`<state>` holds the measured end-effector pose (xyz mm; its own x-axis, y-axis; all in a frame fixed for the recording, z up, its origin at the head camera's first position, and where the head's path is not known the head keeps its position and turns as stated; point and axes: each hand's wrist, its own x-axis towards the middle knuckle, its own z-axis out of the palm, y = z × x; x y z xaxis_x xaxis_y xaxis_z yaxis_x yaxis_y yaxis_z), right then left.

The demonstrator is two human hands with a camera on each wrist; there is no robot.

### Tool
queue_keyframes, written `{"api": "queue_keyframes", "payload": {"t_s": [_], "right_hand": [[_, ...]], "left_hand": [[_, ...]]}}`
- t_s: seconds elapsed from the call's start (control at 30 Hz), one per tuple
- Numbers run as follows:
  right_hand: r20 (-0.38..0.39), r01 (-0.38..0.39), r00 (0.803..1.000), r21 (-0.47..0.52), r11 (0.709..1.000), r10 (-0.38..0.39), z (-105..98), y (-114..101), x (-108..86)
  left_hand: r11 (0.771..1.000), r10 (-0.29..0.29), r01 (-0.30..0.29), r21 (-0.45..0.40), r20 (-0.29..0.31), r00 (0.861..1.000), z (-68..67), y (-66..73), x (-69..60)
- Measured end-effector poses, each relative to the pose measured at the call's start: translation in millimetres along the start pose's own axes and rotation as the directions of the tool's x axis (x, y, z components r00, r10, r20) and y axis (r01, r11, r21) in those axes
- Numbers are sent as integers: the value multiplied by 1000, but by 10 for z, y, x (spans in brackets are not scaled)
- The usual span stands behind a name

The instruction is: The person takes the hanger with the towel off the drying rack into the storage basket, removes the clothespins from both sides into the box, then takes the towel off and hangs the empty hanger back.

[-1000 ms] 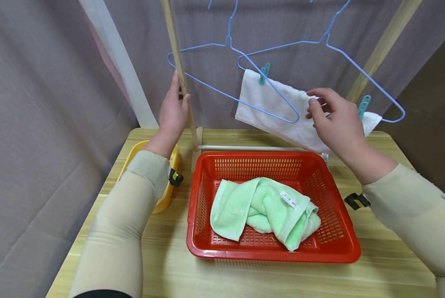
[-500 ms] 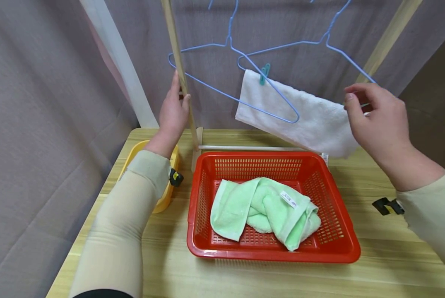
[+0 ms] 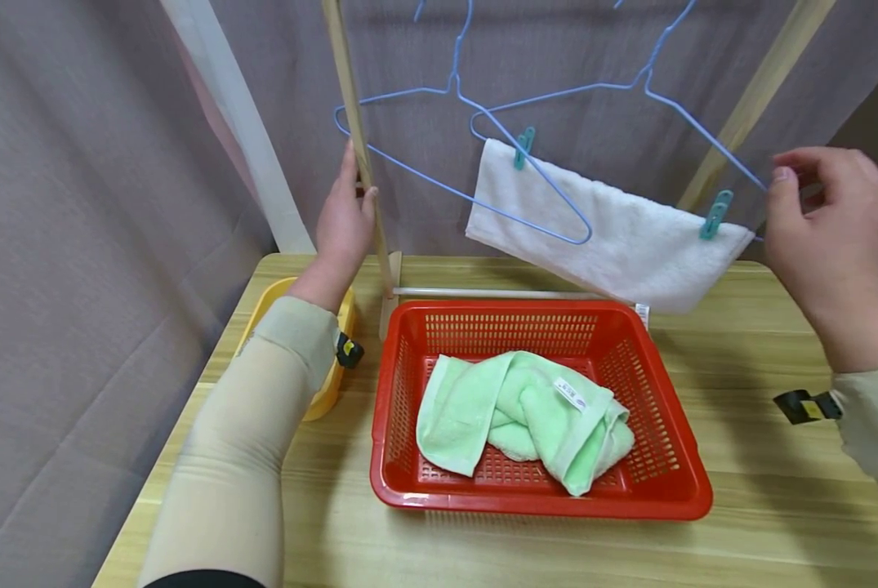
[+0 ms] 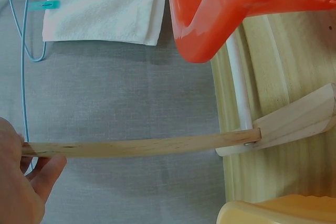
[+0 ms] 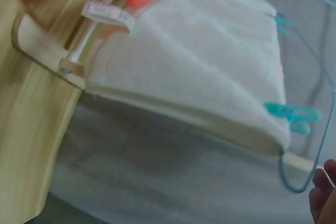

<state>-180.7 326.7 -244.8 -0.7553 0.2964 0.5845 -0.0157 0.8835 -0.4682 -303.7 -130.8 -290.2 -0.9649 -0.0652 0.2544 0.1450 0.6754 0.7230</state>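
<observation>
In the head view, my left hand (image 3: 345,220) holds the upright wooden post (image 3: 349,90) of a rack, thumb on one side and fingers on the other. My right hand (image 3: 831,220), fingers loosely bent, is at the right end of a blue wire hanger (image 3: 703,131); whether it touches the wire I cannot tell. A folded white towel (image 3: 593,212) hangs from that hanger, sloping down to the right. One teal clothespin (image 3: 524,149) clips its left side and another clothespin (image 5: 294,113) its right. A second blue hanger (image 3: 409,169) hangs bare in front.
A red basket (image 3: 541,505) with a crumpled green towel (image 3: 527,408) stands on the wooden table (image 3: 747,490). Left of it, partly behind my forearm, is a yellow container (image 3: 262,306). A white rod (image 3: 497,292) runs low behind the basket. Grey curtain (image 3: 115,245) surrounds the table.
My right hand has moved right along the white towel, past the right clothespin, to the hanger's right end. My left hand stays on the post.
</observation>
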Motion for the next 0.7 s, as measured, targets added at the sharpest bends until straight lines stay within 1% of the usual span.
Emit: {"api": "queue_keyframes", "payload": {"t_s": [0.13, 0.27, 0.4, 0.63, 0.7], "right_hand": [[14, -31, 999, -15, 999, 31, 45, 111, 51], [47, -32, 998, -30, 999, 33, 86, 172, 96], [66, -3, 998, -47, 999, 6, 126, 195, 113], [122, 43, 992, -83, 996, -33, 174, 228, 113], [121, 57, 992, -89, 994, -46, 191, 248, 116]], "left_hand": [[1000, 4, -4, 6, -2, 1000, 0, 0, 2], [1000, -3, 3, 3, -3, 1000, -2, 6, -2], [1000, -6, 6, -2, -1, 1000, -4, 19, -9], [1000, -8, 8, 7, 2, 1000, 1, 35, -17], [1000, -6, 6, 17, 1, 1000, -1, 37, -16]]}}
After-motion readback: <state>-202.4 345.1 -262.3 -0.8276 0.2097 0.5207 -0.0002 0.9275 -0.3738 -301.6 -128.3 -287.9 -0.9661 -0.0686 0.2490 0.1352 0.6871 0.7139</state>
